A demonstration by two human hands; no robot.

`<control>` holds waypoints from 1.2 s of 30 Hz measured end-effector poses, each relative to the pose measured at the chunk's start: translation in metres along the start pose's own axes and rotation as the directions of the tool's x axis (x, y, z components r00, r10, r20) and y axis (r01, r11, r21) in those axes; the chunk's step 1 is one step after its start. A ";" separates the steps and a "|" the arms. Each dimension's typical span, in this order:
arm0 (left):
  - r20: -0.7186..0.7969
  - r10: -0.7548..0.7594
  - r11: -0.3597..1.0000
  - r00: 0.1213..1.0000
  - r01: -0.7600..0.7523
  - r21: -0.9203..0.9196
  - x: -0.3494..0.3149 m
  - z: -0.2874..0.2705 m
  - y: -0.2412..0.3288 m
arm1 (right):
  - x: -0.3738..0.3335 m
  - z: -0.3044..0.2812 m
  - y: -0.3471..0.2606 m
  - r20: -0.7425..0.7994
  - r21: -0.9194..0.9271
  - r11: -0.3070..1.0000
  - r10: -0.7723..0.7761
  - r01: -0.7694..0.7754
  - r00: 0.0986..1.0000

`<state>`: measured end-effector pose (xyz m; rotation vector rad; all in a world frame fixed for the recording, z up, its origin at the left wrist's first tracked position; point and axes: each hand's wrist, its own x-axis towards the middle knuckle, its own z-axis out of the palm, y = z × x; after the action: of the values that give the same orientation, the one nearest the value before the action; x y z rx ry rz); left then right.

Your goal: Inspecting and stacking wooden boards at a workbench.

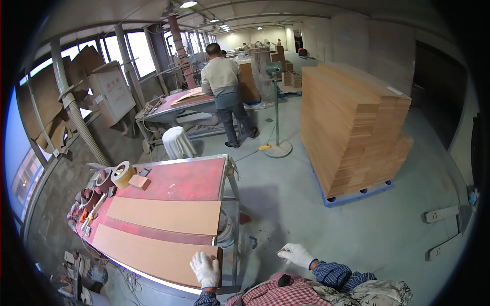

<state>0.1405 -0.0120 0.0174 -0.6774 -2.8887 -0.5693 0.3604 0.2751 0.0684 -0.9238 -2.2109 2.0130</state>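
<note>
Hands are apart, left hand (205, 271) spread on the near board (153, 255), right hand (297, 255) half-curled, hold unclear.

So the outfit: plain white fabric gloves on the left hand (205, 270) and the right hand (296, 256), both with a blue edge at the wrist. Sleeves (332, 274) are dark blue with thin pale stripes, kinda bunchy. Over the front there's a red-and-white checked cloth (270, 294) with some small black blob (284, 280), plus pale fabric (383, 292) with dark patterning off to the right.
</note>
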 end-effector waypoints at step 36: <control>-0.135 -0.954 0.253 0.268 0.479 -0.841 0.001 0.077 -0.150 | 0.024 -0.003 -0.016 0.040 -0.275 0.961 0.038 -0.025 0.998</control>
<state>0.0703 -0.1059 -0.1034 1.0112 -1.9861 -1.6113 0.3352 0.2885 0.0747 -0.9476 -2.5635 1.7843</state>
